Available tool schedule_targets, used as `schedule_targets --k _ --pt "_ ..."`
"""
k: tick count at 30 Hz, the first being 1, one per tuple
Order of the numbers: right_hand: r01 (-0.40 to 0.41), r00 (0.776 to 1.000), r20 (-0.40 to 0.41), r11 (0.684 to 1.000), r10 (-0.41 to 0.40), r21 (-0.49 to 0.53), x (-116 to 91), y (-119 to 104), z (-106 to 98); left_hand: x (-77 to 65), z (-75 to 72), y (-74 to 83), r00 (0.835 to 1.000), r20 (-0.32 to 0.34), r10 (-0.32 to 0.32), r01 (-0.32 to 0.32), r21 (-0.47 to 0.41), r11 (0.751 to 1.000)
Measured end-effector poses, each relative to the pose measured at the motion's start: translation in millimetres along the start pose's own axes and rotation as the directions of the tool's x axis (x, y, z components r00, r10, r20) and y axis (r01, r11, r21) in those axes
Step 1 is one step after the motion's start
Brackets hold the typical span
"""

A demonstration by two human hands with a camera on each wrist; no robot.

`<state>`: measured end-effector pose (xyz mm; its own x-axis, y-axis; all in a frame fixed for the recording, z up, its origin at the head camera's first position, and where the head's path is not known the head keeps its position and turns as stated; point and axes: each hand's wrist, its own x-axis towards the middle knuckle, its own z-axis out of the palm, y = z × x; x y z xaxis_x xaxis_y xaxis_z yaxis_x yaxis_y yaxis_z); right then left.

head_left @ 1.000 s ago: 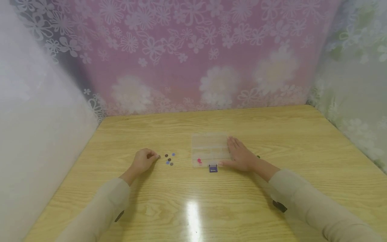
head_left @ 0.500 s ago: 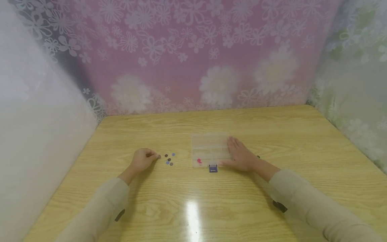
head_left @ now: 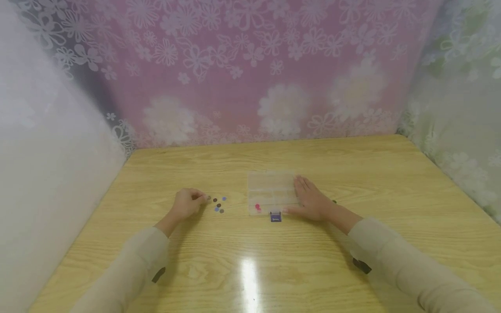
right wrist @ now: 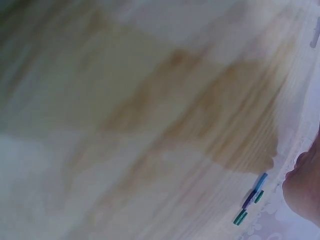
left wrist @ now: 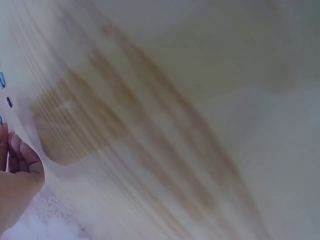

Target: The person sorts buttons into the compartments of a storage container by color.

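My left hand (head_left: 188, 203) pinches a small dark round disc (head_left: 209, 198) between thumb and fingertips, at the left of a loose group of discs. In the left wrist view the hand (left wrist: 20, 172) shows only at the left edge. Black, blue and grey discs (head_left: 218, 205) lie flat on the table beside it. My right hand (head_left: 312, 201) rests against the right side of a clear compartment box (head_left: 270, 182), its fingers straight and thumb at the front. Pink discs (head_left: 257, 206) sit in the box's front left compartment. A dark blue latch (head_left: 275, 216) sticks out in front.
Beyond my right wrist a dark green disc (head_left: 334, 201) shows. In the right wrist view several blue, purple and green discs (right wrist: 258, 184) lie near the hand. Flowered cloth (head_left: 250, 87) stands behind the wooden table (head_left: 250, 243) and at its sides.
My left hand has shifted slightly away and to the right, and the pinched disc has moved along with it. My right hand and the box look unmoved.
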<state>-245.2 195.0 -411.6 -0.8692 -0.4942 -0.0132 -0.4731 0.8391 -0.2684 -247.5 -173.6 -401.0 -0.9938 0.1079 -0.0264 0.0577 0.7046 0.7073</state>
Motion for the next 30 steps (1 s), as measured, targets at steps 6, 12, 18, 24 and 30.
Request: schedule_targets --k 6,12,18,24,30 --pt "0.004 1.0 -0.005 1.0 -0.004 0.003 -1 -1 -1 1.5 5.2 3.8 1.0 -0.016 0.006 -0.007 -0.004 1.0" --pt "0.004 1.0 -0.013 1.0 -0.004 0.002 0 -2 -1 2.6 9.8 13.0 0.999 -0.02 0.026 -0.027 -0.035 0.999" --pt "0.003 1.0 -0.014 1.0 -0.002 0.003 -1 -1 -1 4.2 13.8 19.3 0.999 -0.015 0.051 -0.052 -0.068 0.996" --pt "0.004 1.0 -0.015 1.0 -0.004 0.01 -1 -1 -1 6.0 19.5 23.3 0.996 -0.018 0.085 -0.086 -0.057 0.995" --pt "0.004 1.0 -0.011 1.0 -0.004 0.002 -1 -2 -2 8.3 24.5 30.3 0.997 -0.01 0.083 -0.083 -0.079 0.993"
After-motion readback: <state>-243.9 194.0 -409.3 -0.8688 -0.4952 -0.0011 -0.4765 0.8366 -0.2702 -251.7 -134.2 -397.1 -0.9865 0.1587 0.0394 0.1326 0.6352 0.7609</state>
